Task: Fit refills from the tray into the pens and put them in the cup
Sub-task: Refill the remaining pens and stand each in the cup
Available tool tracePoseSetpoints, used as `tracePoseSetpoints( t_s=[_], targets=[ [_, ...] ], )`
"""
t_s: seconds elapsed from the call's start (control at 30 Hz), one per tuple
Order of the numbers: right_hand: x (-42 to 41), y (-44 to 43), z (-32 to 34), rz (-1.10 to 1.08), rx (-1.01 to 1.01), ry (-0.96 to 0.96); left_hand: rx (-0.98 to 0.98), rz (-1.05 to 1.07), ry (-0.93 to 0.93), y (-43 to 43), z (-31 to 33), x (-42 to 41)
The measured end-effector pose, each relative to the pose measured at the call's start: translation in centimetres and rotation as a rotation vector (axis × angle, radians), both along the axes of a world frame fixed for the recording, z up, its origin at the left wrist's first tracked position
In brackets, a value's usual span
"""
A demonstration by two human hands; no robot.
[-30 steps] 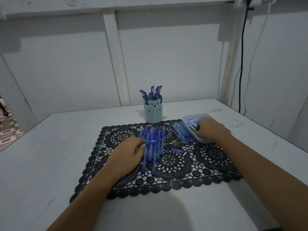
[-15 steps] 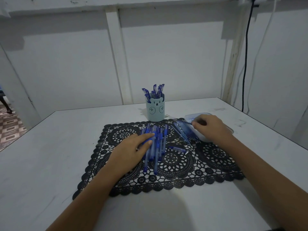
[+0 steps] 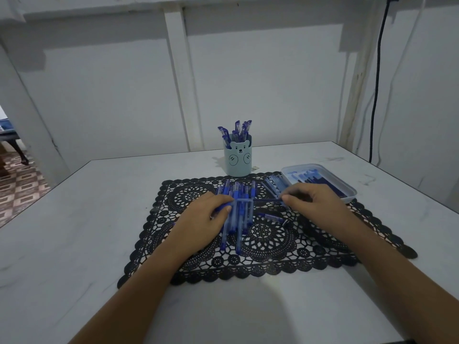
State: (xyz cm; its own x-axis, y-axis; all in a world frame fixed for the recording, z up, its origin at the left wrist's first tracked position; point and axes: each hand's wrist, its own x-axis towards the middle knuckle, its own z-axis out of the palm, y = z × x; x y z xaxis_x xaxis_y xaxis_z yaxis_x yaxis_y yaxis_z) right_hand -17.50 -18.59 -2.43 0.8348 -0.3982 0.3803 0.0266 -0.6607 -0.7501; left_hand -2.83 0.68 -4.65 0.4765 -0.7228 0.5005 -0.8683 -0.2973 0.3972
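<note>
A pile of blue pens (image 3: 239, 214) lies on the black lace mat (image 3: 268, 244). My left hand (image 3: 203, 219) grips one blue pen barrel at the pile's left side. My right hand (image 3: 310, 202) pinches a thin dark refill (image 3: 267, 200) that points left toward the pen. Behind my right hand, the clear tray (image 3: 347, 187) holds more refills. The pale blue bear cup (image 3: 237, 158) stands behind the mat with several pens upright in it.
A loose pen (image 3: 272, 217) and a row of pen parts (image 3: 274, 186) lie on the mat near the tray. The white table (image 3: 99, 219) ends at a wall behind. A black cable (image 3: 376, 83) hangs at the right.
My right hand has left the tray and come left over the mat with a refill. My left hand has closed on a pen at the pile.
</note>
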Motion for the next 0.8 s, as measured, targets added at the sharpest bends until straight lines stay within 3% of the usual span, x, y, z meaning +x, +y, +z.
tracePoseSetpoints(
  t_s=[0.43, 0.8],
  targets=[
    [-0.2, 0.5, 0.1, 0.019, 0.004, 0.012, -0.029, -0.003, 0.104, -0.1, 0.2, -0.2],
    [-0.2, 1.5, 0.0, 0.139, -0.046, 0.124, 0.125, -0.154, -0.151, 0.1, 0.5, -1.7]
  ],
)
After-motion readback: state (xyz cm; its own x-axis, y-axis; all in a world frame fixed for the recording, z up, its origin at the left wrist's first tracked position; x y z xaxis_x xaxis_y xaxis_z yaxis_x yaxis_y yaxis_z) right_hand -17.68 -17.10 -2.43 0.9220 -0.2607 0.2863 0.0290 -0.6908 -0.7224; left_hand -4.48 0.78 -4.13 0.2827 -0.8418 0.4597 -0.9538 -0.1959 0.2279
